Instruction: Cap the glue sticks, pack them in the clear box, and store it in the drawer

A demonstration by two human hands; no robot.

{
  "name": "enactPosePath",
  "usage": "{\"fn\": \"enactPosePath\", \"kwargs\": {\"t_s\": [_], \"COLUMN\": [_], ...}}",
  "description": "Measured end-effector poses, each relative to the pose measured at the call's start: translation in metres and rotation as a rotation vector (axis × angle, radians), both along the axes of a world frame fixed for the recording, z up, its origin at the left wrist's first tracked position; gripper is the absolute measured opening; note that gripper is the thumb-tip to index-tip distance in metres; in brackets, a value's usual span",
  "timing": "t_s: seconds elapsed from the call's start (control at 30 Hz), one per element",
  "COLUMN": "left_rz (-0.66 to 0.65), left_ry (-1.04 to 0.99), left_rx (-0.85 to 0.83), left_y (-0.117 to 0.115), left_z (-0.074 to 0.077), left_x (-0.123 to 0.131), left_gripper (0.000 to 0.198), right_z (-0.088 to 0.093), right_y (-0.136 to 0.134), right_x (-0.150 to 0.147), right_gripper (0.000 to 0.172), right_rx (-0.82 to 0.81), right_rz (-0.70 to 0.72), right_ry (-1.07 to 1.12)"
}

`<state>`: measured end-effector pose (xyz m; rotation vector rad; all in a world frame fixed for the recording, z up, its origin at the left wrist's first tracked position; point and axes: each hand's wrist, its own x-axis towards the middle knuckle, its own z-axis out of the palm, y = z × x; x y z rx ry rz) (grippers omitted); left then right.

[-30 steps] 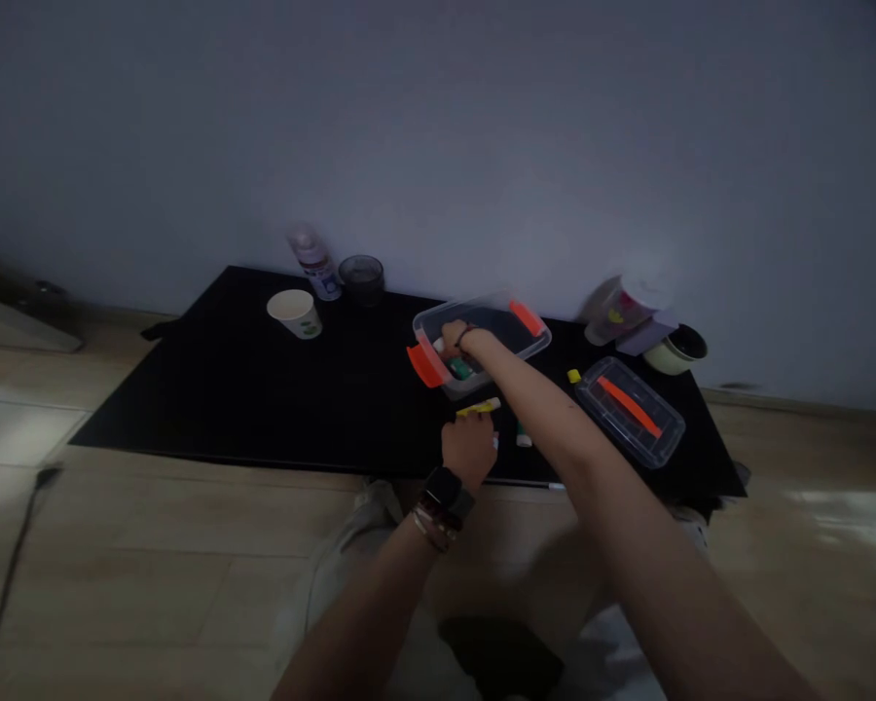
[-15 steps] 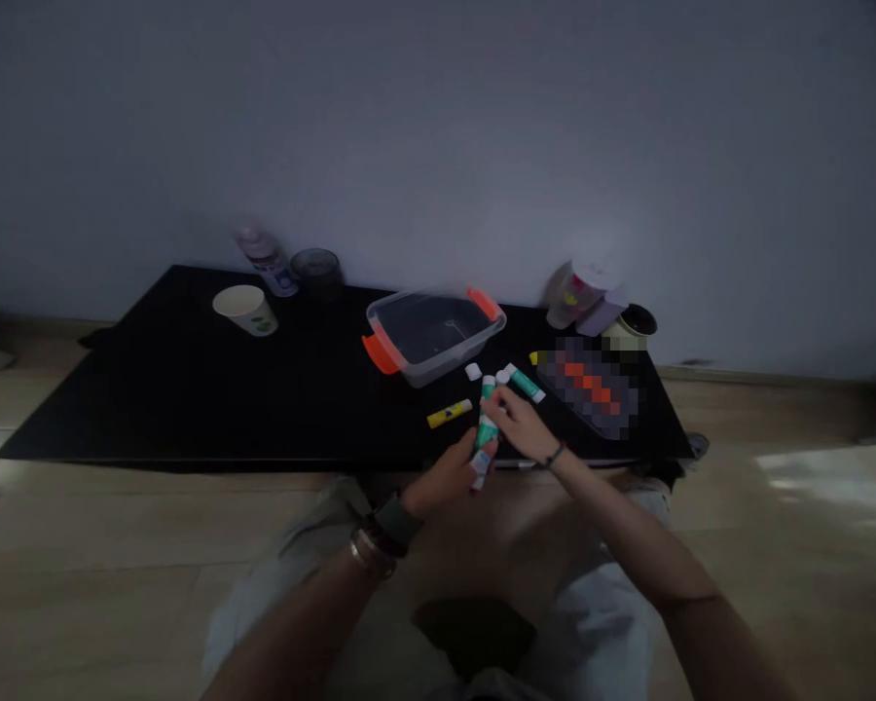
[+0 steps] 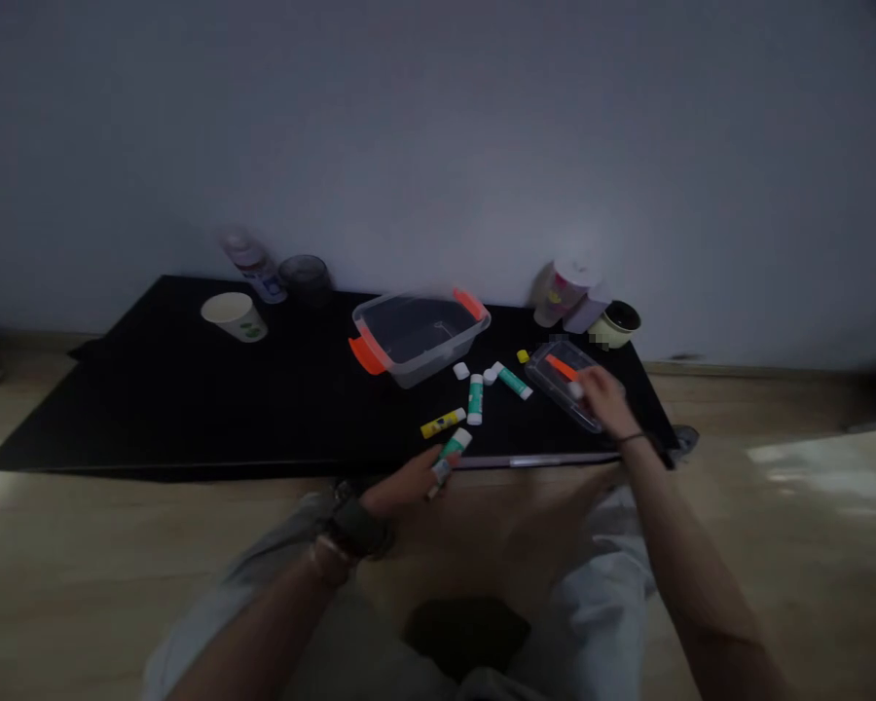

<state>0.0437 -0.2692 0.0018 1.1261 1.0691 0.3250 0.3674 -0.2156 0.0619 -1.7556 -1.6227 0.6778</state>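
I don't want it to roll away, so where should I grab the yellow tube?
I'd pinch the yellow tube around its middle, coming down from above. It's slim and lies on its side on the black table, so squeeze across its long sides. The left hand, holding a green tube, is close on the near side, so above seems easier.

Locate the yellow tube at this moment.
In the head view, the yellow tube lies near the front edge of the black table, just beyond the left hand and left of a loose green-and-white tube.
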Motion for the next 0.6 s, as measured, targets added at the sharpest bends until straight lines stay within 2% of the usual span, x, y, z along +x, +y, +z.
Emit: {"fn": "enactPosePath", "kwargs": {"t_s": [0.07, 0.13, 0.23, 0.3, 0.4, 0.6], "left_rz": [-0.019, -0.085, -0.138, -0.144, -0.131, -0.086], "left_ry": [0.247, 0.459, 0.697, 0.804, 0.88, 0.954], "left_rx": [0.126, 0.271, 0.46, 0.517, 0.602, 0.742], "left_y": [0.015, 0.028, 0.041, 0.046, 0.052, 0.064], "left_z": [-0.015, -0.024, -0.026, -0.024, -0.02, -0.019], "left_x": [0.009, 0.015, 0.02, 0.022, 0.029, 0.046], "left_gripper": [0.04, 0.03, 0.028, 0.031, 0.034, 0.036], "right_z": [-0.017, -0.037, -0.054, -0.057, -0.055, -0.064], "right_y": [0.005, 0.011, 0.022, 0.028, 0.035, 0.04], "right_x": [-0.004, -0.022, -0.053, -0.064, -0.065, -0.05], "right_gripper": [0.028, 0.018, 0.032, 0.041, 0.043, 0.03], "right_rx": [-0.135, -0.305, -0.401, -0.383, -0.306, -0.251], "right_rz": [0.073, 0.19, 0.217, 0.162, 0.077, 0.043], "right_ry": [-0.218, -0.491, -0.695, -0.741, -0.765, -0.721]}}
